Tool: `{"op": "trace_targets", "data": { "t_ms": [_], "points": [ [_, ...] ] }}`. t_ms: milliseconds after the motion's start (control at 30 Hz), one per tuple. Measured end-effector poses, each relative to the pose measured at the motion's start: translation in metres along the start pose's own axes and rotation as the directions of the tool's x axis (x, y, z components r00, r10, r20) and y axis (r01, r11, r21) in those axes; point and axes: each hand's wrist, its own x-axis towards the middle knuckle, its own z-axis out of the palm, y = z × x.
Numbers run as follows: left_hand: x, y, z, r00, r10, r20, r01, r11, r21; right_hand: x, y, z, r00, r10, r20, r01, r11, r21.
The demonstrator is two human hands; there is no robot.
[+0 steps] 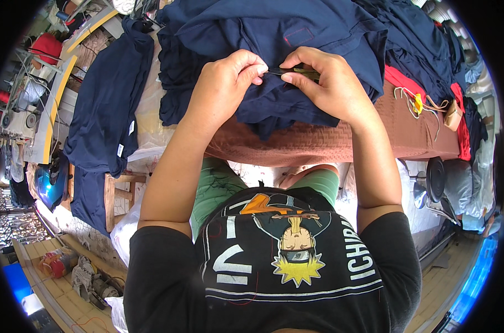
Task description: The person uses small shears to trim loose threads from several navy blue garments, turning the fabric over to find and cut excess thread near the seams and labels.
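A heap of navy blue garments (218, 28) lies in front of me, with a small red-stitched outline on the upper cloth. My left hand (229, 77) is closed above its near part, thumb and forefinger pinched together. What sits in that pinch is too small to make out. Opposite it, my right hand (324, 75) is wrapped round small thread snips (307, 71), dark with a yellowish edge. Their dark tip reaches to the left fingertips; the palm hides most of the tool.
A brown textured cover (296, 145) lies under the heap. More navy garments hang at left (113, 83) and lie at far right (413, 44). A red cloth strip (402, 82), cords and a yellow piece (418, 103) rest at right. A sewing machine (21, 123) stands far left.
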Motion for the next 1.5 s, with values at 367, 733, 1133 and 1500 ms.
{"op": "trace_targets", "data": {
  "t_ms": [367,733,1133,1500],
  "points": [
    [-0.002,0.005,0.001,0.998,0.058,-0.037,-0.056,0.998,0.041,0.008,-0.020,-0.006,0.992,-0.074,0.102,0.096,0.969,-0.228],
    [-0.022,0.019,-0.021,0.850,0.525,0.039,-0.496,0.774,0.393,-0.007,-0.004,-0.054,0.975,0.033,-0.222,-0.013,0.996,0.090],
    [0.002,0.028,-0.052,0.874,0.043,-0.485,-0.270,0.871,-0.410,0.026,0.051,-0.084,0.942,-0.032,-0.333,0.053,0.997,0.056],
    [0.021,-0.041,-0.046,0.824,-0.037,-0.565,0.029,0.999,-0.023,0.109,0.088,-0.092,0.926,-0.228,-0.302,0.017,0.823,-0.568]
  ]
}}
